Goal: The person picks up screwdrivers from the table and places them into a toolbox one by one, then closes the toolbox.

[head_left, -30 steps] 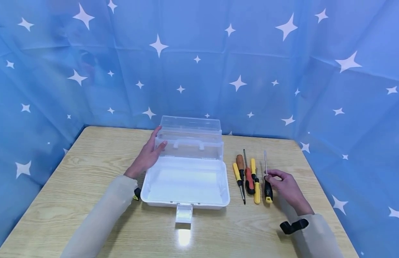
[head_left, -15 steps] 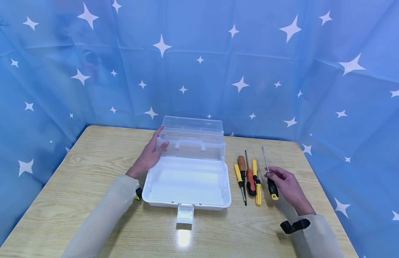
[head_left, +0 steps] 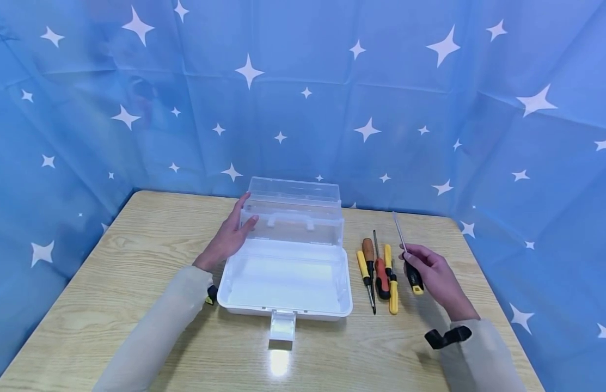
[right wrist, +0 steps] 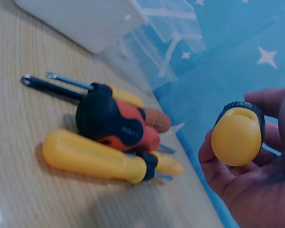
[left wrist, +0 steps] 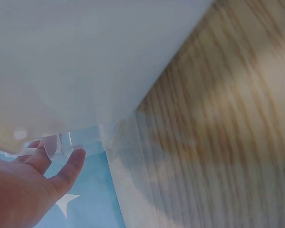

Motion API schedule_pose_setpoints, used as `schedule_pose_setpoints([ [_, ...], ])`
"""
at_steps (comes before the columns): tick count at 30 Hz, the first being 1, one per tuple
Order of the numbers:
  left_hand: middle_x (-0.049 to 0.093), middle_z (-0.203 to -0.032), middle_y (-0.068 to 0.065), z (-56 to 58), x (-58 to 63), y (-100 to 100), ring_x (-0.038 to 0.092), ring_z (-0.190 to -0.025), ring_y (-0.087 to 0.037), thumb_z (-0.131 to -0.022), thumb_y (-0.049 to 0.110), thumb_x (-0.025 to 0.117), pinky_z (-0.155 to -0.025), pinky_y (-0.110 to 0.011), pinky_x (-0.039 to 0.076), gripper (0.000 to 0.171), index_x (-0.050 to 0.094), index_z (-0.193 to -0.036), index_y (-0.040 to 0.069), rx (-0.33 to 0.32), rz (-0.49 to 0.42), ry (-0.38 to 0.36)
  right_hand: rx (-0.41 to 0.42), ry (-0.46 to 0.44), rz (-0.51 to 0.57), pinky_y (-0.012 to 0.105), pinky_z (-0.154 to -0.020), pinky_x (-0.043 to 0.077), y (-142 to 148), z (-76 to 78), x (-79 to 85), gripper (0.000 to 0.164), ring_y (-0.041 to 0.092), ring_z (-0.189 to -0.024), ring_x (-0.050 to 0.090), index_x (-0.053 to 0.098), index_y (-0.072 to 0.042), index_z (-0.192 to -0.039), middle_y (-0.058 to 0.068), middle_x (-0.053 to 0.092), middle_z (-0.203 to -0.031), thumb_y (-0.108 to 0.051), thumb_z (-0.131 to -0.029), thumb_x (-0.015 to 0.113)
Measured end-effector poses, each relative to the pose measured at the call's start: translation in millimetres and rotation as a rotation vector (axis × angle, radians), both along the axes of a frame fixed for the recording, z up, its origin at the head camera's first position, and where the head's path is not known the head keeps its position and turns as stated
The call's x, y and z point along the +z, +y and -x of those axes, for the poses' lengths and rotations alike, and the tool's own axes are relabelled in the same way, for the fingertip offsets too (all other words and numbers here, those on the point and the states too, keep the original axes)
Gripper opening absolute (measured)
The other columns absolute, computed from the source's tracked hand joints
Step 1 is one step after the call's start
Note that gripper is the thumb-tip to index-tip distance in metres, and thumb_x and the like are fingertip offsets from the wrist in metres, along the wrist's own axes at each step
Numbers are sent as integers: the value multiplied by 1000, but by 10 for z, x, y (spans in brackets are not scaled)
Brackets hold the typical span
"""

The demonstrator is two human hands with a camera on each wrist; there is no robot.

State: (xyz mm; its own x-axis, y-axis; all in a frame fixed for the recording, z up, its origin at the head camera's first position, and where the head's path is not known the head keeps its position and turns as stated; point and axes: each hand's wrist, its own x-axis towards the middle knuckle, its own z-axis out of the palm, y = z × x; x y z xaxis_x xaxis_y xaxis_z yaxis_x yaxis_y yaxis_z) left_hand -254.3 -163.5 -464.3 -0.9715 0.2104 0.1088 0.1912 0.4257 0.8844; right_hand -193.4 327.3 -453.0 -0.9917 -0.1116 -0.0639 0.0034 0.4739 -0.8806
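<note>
My left hand [head_left: 229, 237] holds the left edge of the clear lid [head_left: 298, 226] of a white plastic toolbox [head_left: 283, 314], the thumb in front of it. In the left wrist view, fingers [left wrist: 69, 173] straddle that edge. The lid stands raised and the inside of the box shows. My right hand [head_left: 437, 275] pinches a screwdriver with a black and yellow handle [head_left: 414, 279], its shaft pointing away from me. In the right wrist view, the screwdriver's yellow handle end [right wrist: 236, 137] faces the camera, above the table.
Several other screwdrivers lie between box and right hand: a red-and-black one [head_left: 381, 277], a brown-handled one [head_left: 368, 249], and yellow-handled ones, such as the nearest [head_left: 393, 296]. The box's front latch [head_left: 283, 325] hangs down. A blue star-patterned curtain [head_left: 307, 120] hangs behind the table [head_left: 151, 234].
The right hand has lifted the black and yellow screwdriver off the table and moved it slightly away from me, its tip swinging left. The left hand stays on the lid.
</note>
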Motion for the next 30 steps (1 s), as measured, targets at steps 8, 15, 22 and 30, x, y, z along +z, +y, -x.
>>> schedule_pose_setpoints([
  [8, 2, -167, 1, -1, 3, 5, 52, -129, -41, -104, 49, 41, -116, -62, 24, 67, 2, -158, 40, 4, 1, -9, 21, 16, 13, 20, -79, 54, -90, 12, 120, 54, 7, -99, 64, 48, 0, -142, 7, 65, -119, -38, -104, 50],
  [15, 2, -167, -1, -8, 12, 14, 55, -126, -42, -104, 49, 41, -114, -62, 26, 67, 2, -158, 39, 5, 0, -15, 60, 40, 20, 18, -82, 52, -171, 49, 222, 50, 2, -102, 62, 51, -2, -141, 5, 65, -121, -35, -104, 51],
  [22, 2, -167, -1, -12, 12, 7, 57, -124, -42, -104, 51, 41, -114, -61, 28, 68, 2, -158, 39, 6, -1, -17, 94, 30, 40, 23, -80, 55, -258, 116, 332, 47, 7, -99, 65, 53, -3, -139, -6, 66, -115, -35, -104, 51],
  [30, 3, -168, -2, -3, 7, -8, 53, -129, -41, -103, 54, 41, -114, -63, 25, 70, 1, -158, 39, 15, 20, -13, 153, 44, 2, 18, -85, 52, -364, 150, 444, 45, 6, -106, 64, 54, -5, -139, 14, 63, -126, -34, -104, 53],
])
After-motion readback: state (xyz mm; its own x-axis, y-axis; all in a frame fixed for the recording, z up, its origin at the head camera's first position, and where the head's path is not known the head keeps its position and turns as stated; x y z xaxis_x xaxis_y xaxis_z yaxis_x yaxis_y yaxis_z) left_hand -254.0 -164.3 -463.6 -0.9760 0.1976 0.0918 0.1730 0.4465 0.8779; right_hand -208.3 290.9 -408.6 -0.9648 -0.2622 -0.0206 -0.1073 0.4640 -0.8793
